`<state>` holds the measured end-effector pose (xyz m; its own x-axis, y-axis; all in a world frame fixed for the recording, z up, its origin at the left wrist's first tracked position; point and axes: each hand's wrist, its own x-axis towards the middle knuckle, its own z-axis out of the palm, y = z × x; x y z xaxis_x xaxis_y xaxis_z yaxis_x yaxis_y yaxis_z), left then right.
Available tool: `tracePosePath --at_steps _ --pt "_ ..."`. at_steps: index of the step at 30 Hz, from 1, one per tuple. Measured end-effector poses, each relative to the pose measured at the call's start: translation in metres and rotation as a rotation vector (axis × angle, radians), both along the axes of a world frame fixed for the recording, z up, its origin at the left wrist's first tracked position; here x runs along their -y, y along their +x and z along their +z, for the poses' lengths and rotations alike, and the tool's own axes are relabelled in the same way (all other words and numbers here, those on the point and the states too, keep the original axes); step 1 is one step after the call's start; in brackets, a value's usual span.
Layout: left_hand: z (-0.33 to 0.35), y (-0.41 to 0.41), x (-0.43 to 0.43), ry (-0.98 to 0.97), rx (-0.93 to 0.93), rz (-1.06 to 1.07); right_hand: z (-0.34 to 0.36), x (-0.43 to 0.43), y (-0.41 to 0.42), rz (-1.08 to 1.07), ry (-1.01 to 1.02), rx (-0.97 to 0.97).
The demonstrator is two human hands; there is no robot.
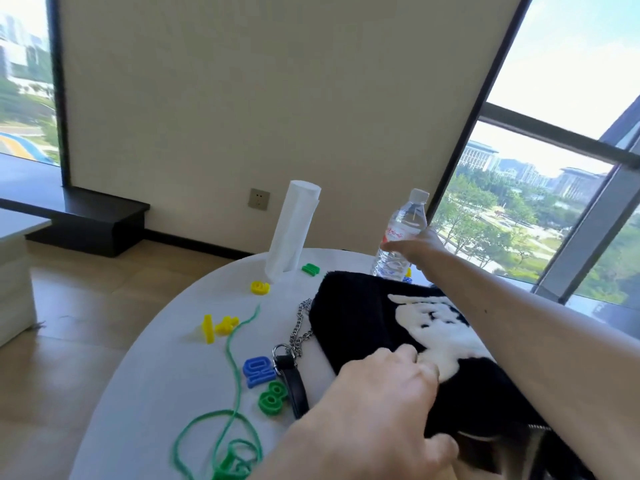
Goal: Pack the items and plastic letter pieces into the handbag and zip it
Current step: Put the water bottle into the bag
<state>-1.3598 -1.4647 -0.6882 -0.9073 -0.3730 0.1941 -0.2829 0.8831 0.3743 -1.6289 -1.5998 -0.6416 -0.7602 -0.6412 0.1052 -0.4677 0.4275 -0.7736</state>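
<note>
A black fuzzy handbag (360, 313) with a white pattern and a chain strap (301, 327) lies on the white round table (166, 375). My left hand (374, 403) grips the bag's near edge. My right hand (415, 249) reaches across the bag and wraps around a clear water bottle (401, 233) standing at the table's far edge. Plastic pieces lie to the left of the bag: yellow ones (218, 327), a yellow piece (259, 287), a green piece (311, 269), a blue piece (258, 370), a green piece (273, 398), and a green piece (230, 467) near the front edge.
A white paper roll (292, 230) stands upright at the table's far side. Green yarn (232, 375) trails across the table's left part. A small blue and yellow piece (408, 276) peeks out behind the bottle. Beyond the table are wooden floor, a wall and large windows.
</note>
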Motion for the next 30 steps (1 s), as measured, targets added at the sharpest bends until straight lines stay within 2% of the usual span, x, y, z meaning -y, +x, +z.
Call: tracePosePath --at_steps 4,8,15,19,22,26,30 --pt "0.006 -0.004 -0.005 -0.004 0.091 0.004 -0.009 0.01 -0.005 -0.078 -0.105 0.01" --pt "0.013 -0.002 -0.009 -0.063 0.161 0.067 0.0 -0.001 0.001 -0.102 -0.228 -0.067" --pt "0.008 0.01 -0.016 -0.155 0.188 0.168 0.074 -0.105 0.046 0.14 -0.553 -0.201" --pt "0.008 0.012 -0.02 -0.102 0.047 0.256 0.081 -0.211 0.087 0.329 -0.716 -0.187" --pt "0.009 0.009 -0.025 0.003 -0.151 0.306 0.063 -0.291 0.114 0.373 -0.816 -0.161" --pt "0.016 0.002 -0.031 0.106 -0.342 0.325 0.034 -0.347 0.131 0.406 -0.822 -0.183" --pt "0.022 -0.004 -0.036 0.141 -0.454 0.339 0.005 -0.354 0.135 0.518 -0.736 -0.213"
